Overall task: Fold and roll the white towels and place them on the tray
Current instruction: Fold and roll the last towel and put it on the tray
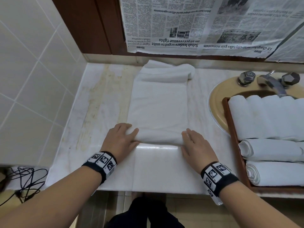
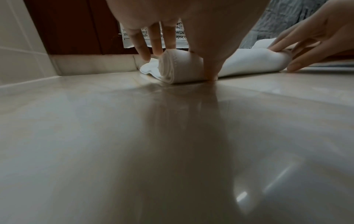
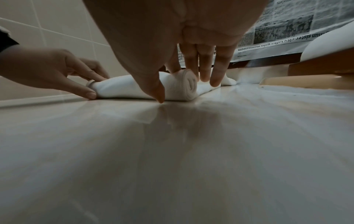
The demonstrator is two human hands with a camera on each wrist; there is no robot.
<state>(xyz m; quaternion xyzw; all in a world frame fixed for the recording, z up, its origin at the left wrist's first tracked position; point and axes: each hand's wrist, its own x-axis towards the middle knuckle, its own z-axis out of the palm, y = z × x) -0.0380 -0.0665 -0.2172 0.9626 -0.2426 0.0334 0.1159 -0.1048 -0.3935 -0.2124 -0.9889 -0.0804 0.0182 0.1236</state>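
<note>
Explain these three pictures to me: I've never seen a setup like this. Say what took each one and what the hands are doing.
No machine here: a person wears three cameras. The big view comes from the head, looking down at a counter. The two low views come from the wrists, looking along the fingers. A white towel lies folded on the counter, its near end rolled up. The left hand and right hand grip the roll's two ends. At right, a wooden tray holds finished rolls, beside a sink.

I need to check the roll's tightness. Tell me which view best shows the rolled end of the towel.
Right wrist: the towel's spiral end faces it. Left wrist shows the other end at an angle; head shows only the roll's top.
</note>
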